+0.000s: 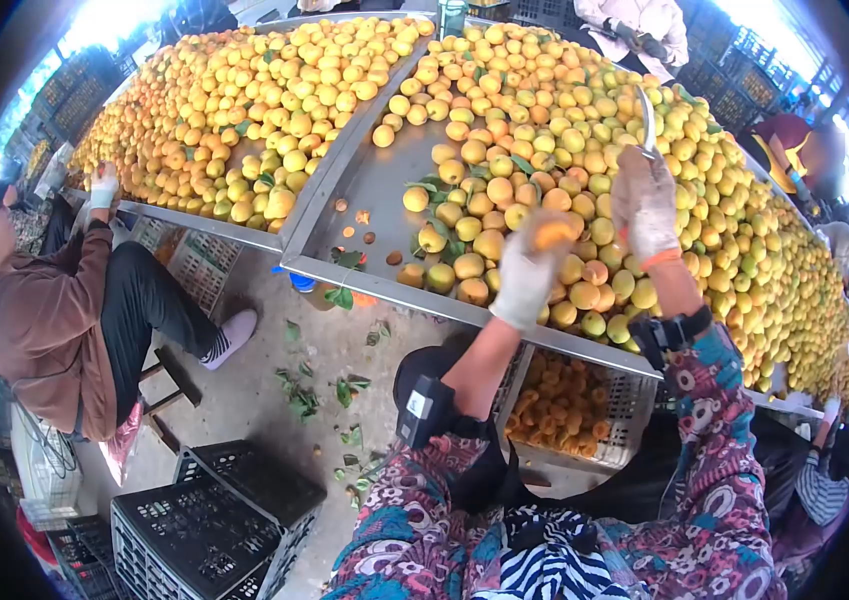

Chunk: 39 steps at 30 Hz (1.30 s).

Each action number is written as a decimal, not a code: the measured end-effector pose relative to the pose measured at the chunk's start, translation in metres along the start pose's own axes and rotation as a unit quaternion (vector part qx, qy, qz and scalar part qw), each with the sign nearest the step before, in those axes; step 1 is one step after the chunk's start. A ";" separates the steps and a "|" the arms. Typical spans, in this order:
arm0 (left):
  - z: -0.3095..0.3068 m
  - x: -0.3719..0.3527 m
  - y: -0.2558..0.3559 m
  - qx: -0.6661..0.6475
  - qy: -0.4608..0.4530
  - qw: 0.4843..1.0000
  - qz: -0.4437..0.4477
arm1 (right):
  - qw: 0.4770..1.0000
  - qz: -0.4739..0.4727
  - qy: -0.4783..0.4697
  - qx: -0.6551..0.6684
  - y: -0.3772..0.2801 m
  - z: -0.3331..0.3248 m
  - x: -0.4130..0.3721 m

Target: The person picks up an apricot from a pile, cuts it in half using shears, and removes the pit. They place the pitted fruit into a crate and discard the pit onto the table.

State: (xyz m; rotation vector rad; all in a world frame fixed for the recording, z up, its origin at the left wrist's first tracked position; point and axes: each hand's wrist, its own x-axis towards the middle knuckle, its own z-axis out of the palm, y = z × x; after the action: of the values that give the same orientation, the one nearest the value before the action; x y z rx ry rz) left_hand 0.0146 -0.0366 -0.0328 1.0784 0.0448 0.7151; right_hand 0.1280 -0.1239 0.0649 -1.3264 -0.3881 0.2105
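Note:
My left hand (526,280), in a pale work glove and smeared by motion, grips an orange apricot (552,235) above the front edge of the metal sorting table (359,190). To its right, my gloved right hand (644,200) is wrapped round a knife (648,118), whose blade points up and away from me. The knife's handle is hidden in the fist. Both hands are over a heap of yellow-orange apricots (604,170), with some green leaves among them. Below the table edge, between my knees, a crate (629,410) contains many split apricots (556,402).
A metal divider (354,125) splits the table, with more apricots on its left side. A co-worker (54,310) sits at the left; another person (634,30) stands across the table. Black crates (199,530) stand on the floor near fallen leaves (299,395).

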 end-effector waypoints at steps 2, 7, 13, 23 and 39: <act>0.014 -0.020 -0.010 0.048 -0.168 0.984 0.026 | 0.998 -0.023 0.030 -0.050 -0.008 -0.024 0.000; 0.048 -0.059 0.006 0.187 -0.402 0.896 0.015 | 0.986 0.033 -0.036 -0.161 -0.054 -0.030 -0.027; 0.026 -0.028 -0.018 0.042 -0.114 0.983 -0.137 | 0.954 0.056 -0.077 -0.284 -0.040 0.001 -0.012; -0.077 0.050 0.005 0.092 0.063 0.992 -0.064 | 0.949 0.158 -0.109 -0.249 -0.090 -0.024 -0.070; -0.107 0.300 -0.113 0.703 0.036 0.676 -0.219 | 0.943 0.314 0.070 -0.090 -0.072 -0.220 -0.126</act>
State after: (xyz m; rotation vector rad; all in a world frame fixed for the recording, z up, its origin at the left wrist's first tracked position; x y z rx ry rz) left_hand 0.2655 0.1826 -0.0879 2.3950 1.0499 0.1470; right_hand 0.0932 -0.3850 0.0730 -1.6081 0.1549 0.6194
